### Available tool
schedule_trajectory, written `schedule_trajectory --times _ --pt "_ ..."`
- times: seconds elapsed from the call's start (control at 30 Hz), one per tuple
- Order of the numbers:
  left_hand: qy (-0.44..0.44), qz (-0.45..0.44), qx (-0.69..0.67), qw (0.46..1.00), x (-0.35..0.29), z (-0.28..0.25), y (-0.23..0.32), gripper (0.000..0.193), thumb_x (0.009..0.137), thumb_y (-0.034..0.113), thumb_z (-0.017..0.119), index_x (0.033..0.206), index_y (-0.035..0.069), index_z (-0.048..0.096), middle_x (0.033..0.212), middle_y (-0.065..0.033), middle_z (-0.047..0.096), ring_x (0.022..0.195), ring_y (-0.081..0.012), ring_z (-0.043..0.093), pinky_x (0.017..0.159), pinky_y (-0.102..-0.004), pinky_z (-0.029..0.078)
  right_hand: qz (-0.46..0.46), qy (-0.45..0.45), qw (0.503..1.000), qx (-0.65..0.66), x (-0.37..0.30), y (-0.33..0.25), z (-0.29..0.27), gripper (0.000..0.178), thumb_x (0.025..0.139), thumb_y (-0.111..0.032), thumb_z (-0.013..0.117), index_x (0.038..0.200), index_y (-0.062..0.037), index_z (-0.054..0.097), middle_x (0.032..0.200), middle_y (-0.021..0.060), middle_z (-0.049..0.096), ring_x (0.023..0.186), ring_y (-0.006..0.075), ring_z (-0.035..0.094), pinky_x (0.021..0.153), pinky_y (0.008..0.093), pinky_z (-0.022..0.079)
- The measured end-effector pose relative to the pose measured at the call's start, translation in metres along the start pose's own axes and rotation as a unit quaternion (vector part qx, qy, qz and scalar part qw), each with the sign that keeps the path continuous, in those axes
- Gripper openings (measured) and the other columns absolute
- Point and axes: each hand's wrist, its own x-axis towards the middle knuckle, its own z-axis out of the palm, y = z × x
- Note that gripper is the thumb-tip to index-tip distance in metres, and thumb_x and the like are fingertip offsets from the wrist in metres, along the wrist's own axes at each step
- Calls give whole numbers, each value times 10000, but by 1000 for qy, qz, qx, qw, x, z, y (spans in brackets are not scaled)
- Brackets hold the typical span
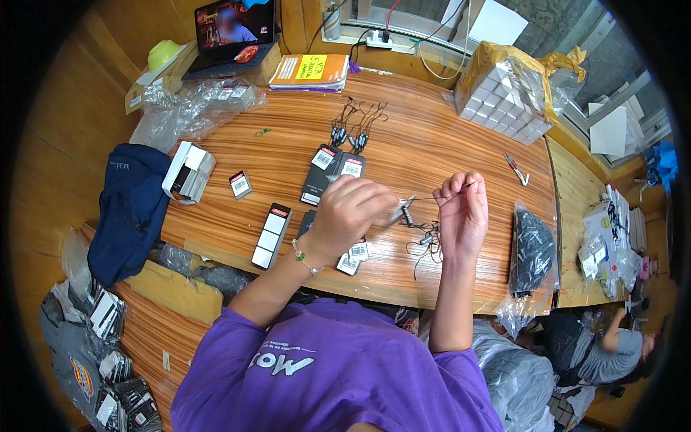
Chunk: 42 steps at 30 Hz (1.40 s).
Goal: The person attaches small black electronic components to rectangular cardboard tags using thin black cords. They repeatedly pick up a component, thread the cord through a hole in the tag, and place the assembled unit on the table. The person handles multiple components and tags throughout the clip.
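Black, thin cord (443, 196) is pinched in the right grip (463, 210); the left grip (349, 214) blurs, its closure unclear. Keep tension gentle between them.

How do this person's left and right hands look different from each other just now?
The left hand shows its back to the camera, while the right hand shows its palm side.
The left hand has a bracelet with a green piece at its wrist; the right hand's wrist is bare.
Both hands are ungloved and raised over the table, with a thin dark cord between them.
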Motion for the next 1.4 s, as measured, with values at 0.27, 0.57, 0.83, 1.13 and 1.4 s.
schedule_trajectory --times 0.27,0.57,0.83,1.13,1.4 --pt "-52 -152 -201 966 -7 5 -6 105 750 -8 612 852 -2 589 869 -120 630 779 -249 615 697 -312 486 92 -54 984 144 -3 6 11 84 920 -174 478 943 -109 431 757 31 444 709 141 413 634 270 382" --pt "-50 -218 -199 954 -4 6 1 175 757 127 680 855 -2 616 885 -105 617 813 -247 602 725 -316 473 83 -53 991 86 -6 10 20 95 911 -152 501 965 -88 456 779 45 471 738 146 449 673 279 403" --pt "-7 -200 -185 962 0 -3 -8 148 772 131 671 836 2 637 905 -87 594 866 -205 552 775 -313 434 11 -46 944 -327 -20 3 31 145 882 -21 522 1022 -12 486 832 28 538 761 91 513 709 207 423" --pt "12 -352 -481 802 1 -6 -2 112 832 41 615 926 -6 574 814 -34 615 762 -79 589 686 -193 479 24 -63 919 -387 -24 6 41 164 837 15 558 986 11 489 799 50 569 735 101 549 684 221 442" --pt "-1 -364 -540 759 -1 -8 -3 93 829 28 613 878 2 537 828 -78 629 771 -118 627 698 -216 506 -17 -50 924 -379 -26 12 43 99 844 24 548 922 8 490 800 57 568 722 100 559 660 222 445"
